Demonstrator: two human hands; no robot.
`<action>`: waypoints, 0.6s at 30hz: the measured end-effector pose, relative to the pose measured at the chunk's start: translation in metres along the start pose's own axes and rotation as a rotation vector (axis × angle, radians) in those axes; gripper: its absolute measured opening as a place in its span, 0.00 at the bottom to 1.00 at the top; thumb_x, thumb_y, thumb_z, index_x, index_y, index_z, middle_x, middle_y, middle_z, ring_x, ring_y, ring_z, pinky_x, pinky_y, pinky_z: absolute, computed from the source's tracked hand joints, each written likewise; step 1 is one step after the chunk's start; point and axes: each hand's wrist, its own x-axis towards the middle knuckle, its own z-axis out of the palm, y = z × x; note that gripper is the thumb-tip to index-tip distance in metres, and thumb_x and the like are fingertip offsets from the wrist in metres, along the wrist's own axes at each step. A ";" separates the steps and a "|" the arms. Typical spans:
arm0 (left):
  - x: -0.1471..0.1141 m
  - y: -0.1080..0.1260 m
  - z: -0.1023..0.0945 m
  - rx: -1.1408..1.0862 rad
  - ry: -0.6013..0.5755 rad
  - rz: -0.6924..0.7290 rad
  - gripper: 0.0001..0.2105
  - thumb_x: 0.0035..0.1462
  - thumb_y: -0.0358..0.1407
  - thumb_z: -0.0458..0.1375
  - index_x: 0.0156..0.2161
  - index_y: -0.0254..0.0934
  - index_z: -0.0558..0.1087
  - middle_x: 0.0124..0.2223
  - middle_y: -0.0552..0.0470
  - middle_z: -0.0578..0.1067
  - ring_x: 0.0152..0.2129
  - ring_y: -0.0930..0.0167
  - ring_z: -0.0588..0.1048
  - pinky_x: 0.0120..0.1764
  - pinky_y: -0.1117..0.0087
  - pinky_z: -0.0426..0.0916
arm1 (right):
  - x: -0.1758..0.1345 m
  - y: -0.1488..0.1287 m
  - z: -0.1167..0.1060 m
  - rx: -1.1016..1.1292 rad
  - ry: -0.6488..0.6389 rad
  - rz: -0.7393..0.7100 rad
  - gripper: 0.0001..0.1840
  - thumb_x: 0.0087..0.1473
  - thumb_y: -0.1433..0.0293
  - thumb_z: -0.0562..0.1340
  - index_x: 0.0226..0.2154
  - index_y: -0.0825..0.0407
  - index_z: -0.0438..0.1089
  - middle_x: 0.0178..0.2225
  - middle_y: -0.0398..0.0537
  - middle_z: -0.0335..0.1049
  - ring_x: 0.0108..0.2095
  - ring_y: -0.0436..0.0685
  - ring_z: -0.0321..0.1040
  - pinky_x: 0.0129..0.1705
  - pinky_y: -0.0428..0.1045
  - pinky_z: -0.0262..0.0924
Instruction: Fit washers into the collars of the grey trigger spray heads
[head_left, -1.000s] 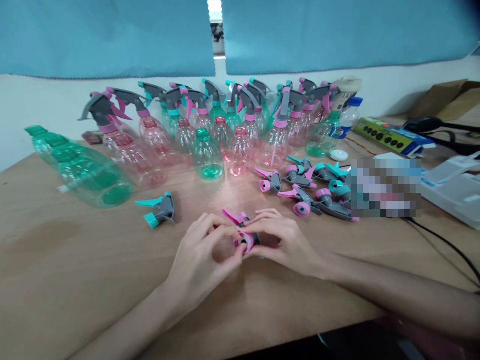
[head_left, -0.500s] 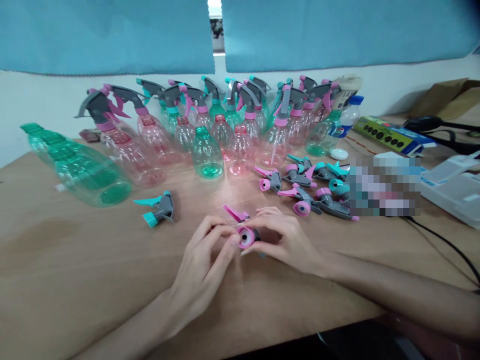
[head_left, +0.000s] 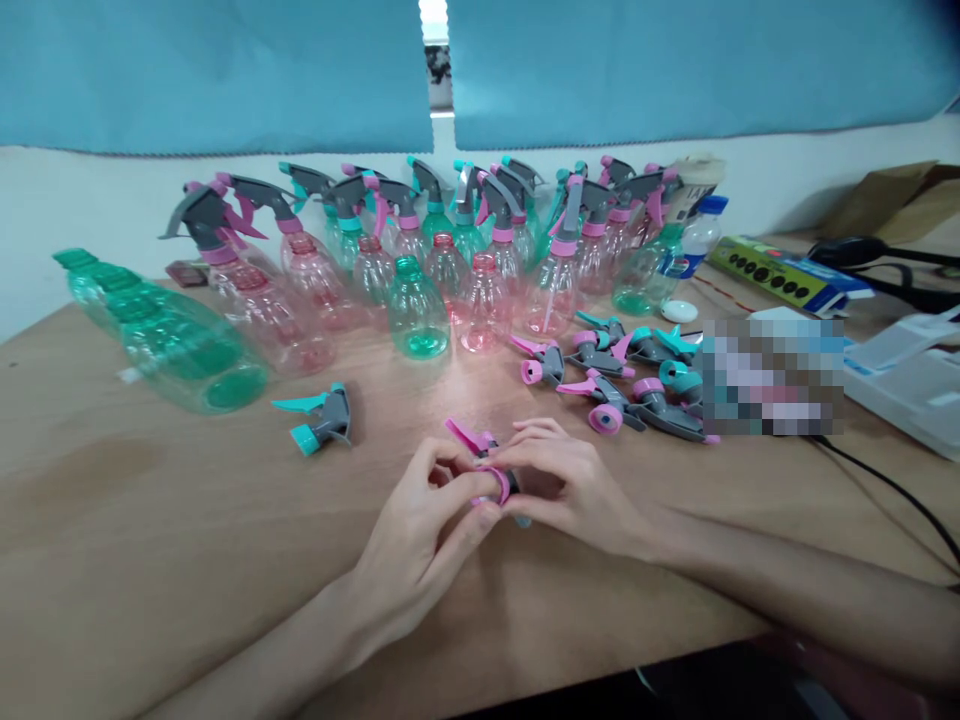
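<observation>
Between my two hands is a pink and grey trigger sprayer head (head_left: 504,484), its pink trigger pointing up and away to the left. My right hand (head_left: 574,487) grips it from the right, fingers and thumb closed around its collar and body. From the left, my left hand (head_left: 420,530) meets the pink collar, with a finger over or inside the collar opening and the thumb at its lower rim. The fingers hide much of the grey body. To the left on the table lies a teal and grey sprayer head (head_left: 324,418).
Several loose sprayer heads (head_left: 607,415) lie on the right. Open pink bottles (head_left: 484,305) and a green bottle (head_left: 418,312) stand ahead, before rows of capped spray bottles. Green bottles (head_left: 191,345) lean at left. A black cable (head_left: 885,490) and plastic container (head_left: 907,380) are at right.
My left finger has moved onto the collar's opening, covering the white inside that showed before. My right hand keeps its grip. The whole view has shifted slightly.
</observation>
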 end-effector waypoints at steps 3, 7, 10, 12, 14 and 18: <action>-0.001 -0.002 -0.001 0.008 0.000 0.052 0.10 0.64 0.34 0.48 0.40 0.39 0.72 0.39 0.50 0.65 0.37 0.70 0.67 0.37 0.70 0.67 | -0.001 0.001 0.000 0.010 -0.016 -0.002 0.16 0.54 0.61 0.63 0.42 0.54 0.71 0.36 0.49 0.77 0.39 0.55 0.72 0.54 0.59 0.57; -0.003 -0.006 -0.003 0.087 0.018 0.057 0.09 0.64 0.36 0.49 0.41 0.39 0.72 0.40 0.50 0.66 0.35 0.71 0.68 0.34 0.71 0.68 | 0.000 0.000 -0.002 0.018 -0.003 0.013 0.15 0.55 0.62 0.63 0.43 0.51 0.70 0.37 0.47 0.77 0.39 0.55 0.72 0.54 0.59 0.56; -0.004 -0.009 -0.005 0.148 0.057 0.034 0.09 0.63 0.37 0.50 0.43 0.41 0.71 0.41 0.50 0.67 0.35 0.71 0.70 0.35 0.70 0.68 | 0.001 -0.001 -0.003 0.011 0.004 0.028 0.15 0.54 0.62 0.63 0.43 0.51 0.70 0.37 0.46 0.77 0.39 0.55 0.72 0.54 0.59 0.57; -0.004 -0.010 -0.005 0.153 0.065 0.021 0.09 0.63 0.36 0.51 0.44 0.41 0.71 0.42 0.51 0.66 0.37 0.70 0.70 0.37 0.70 0.68 | 0.002 -0.001 -0.003 0.001 0.002 0.037 0.15 0.54 0.61 0.63 0.42 0.51 0.71 0.37 0.46 0.78 0.38 0.55 0.72 0.53 0.58 0.57; -0.002 -0.009 -0.005 0.124 0.054 0.012 0.09 0.63 0.36 0.51 0.45 0.42 0.70 0.42 0.51 0.66 0.37 0.71 0.70 0.39 0.70 0.68 | 0.002 -0.001 -0.004 -0.003 0.003 0.042 0.14 0.54 0.61 0.63 0.42 0.51 0.71 0.36 0.46 0.78 0.38 0.55 0.72 0.53 0.58 0.58; -0.001 -0.005 -0.002 0.028 0.026 0.006 0.09 0.63 0.35 0.50 0.46 0.42 0.70 0.42 0.51 0.65 0.39 0.70 0.69 0.41 0.69 0.68 | 0.002 -0.001 -0.004 -0.018 -0.005 0.042 0.14 0.55 0.61 0.63 0.42 0.51 0.71 0.37 0.46 0.77 0.38 0.55 0.72 0.53 0.58 0.57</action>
